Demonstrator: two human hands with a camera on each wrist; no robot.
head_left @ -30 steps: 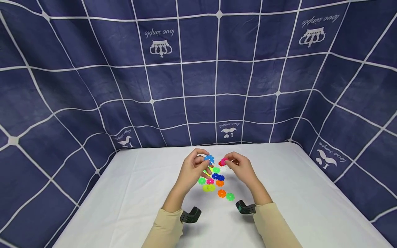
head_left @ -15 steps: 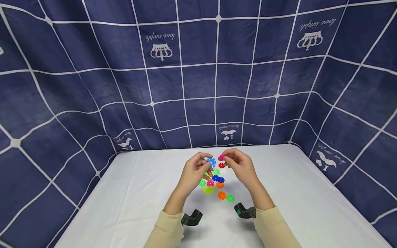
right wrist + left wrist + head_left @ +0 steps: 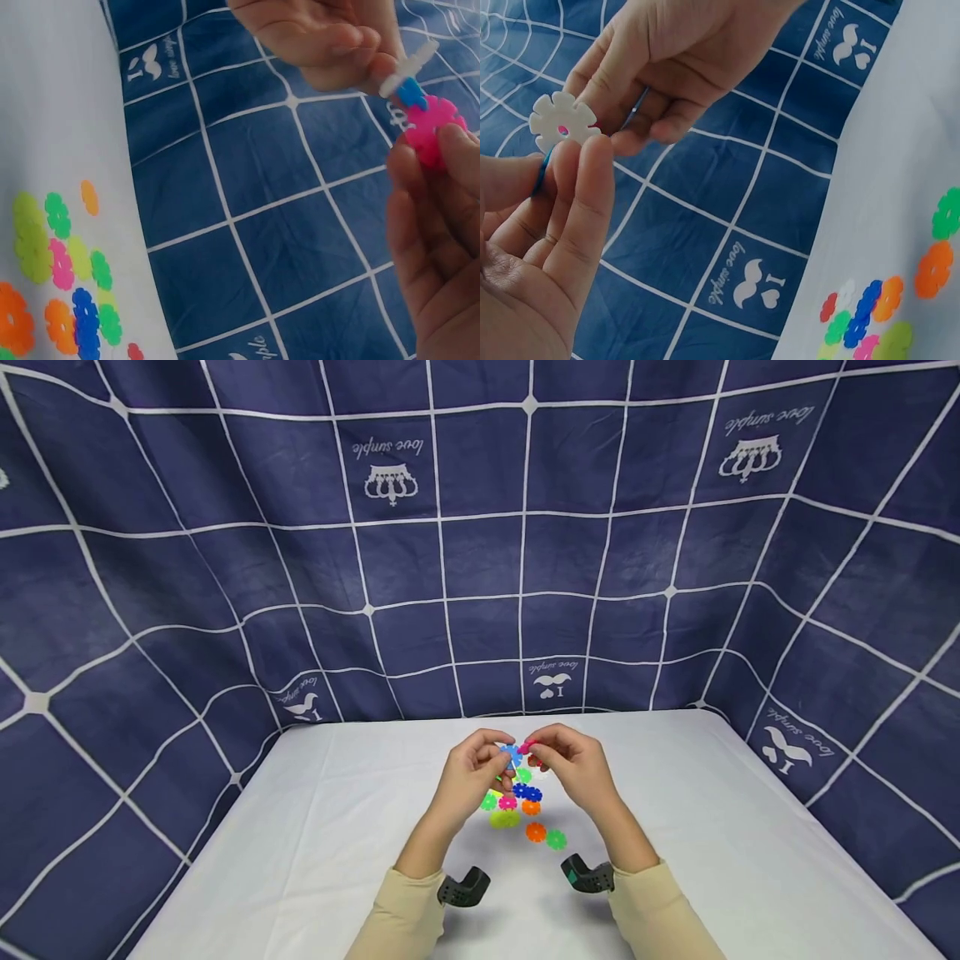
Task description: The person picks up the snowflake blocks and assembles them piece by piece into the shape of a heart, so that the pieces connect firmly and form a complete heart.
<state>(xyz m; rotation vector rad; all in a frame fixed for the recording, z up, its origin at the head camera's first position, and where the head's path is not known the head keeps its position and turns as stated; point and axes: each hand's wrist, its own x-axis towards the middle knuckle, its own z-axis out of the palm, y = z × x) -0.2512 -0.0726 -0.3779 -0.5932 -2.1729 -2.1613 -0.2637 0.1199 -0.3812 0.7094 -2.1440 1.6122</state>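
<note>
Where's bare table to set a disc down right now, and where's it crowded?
Two broad bare patches on the white table: one from the left hand and forearm out to the left curtain, one from the right hand and forearm to the right curtain. Crowded: the middle, between the forearms, where loose coloured discs lie clustered.

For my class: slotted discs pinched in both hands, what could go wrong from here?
The left hand pinches the blue disc and the right hand the pink disc, so a slipping grip might drop either among the loose discs. Pressing them together could also loosen the white disc, which appears joined to the blue one.
</note>
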